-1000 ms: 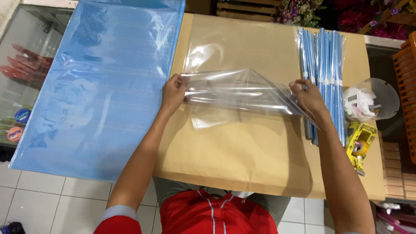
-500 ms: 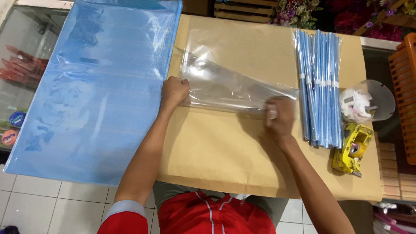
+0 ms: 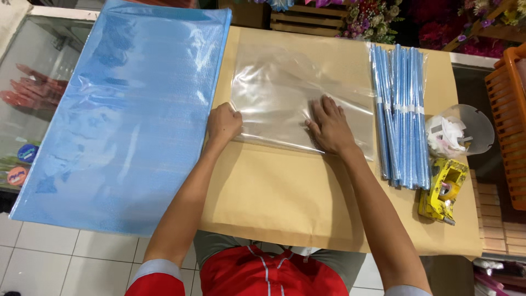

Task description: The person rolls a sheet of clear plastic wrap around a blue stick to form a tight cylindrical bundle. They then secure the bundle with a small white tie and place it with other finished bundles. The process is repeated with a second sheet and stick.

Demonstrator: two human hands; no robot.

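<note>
A clear plastic sheet (image 3: pixel 274 90) lies flat on the brown paper-covered table (image 3: pixel 285 197). My left hand (image 3: pixel 222 123) is closed on the sheet's near left corner, fingers curled over its edge. My right hand (image 3: pixel 329 126) rests flat on the sheet's near right part, fingers spread and pressing it down.
A large blue plastic sheet stack (image 3: pixel 120 109) covers the table's left side and overhangs its edge. Several blue rolled bundles (image 3: pixel 400 109) lie at the right. Beside them sit a clear bowl with scraps (image 3: pixel 457 134) and a yellow tape dispenser (image 3: pixel 444 189). An orange crate (image 3: pixel 507 120) stands at far right.
The clear sheet, held up and folded between both hands, now lies spread flat on the table. My right hand moved left and down onto it with the palm flat.
</note>
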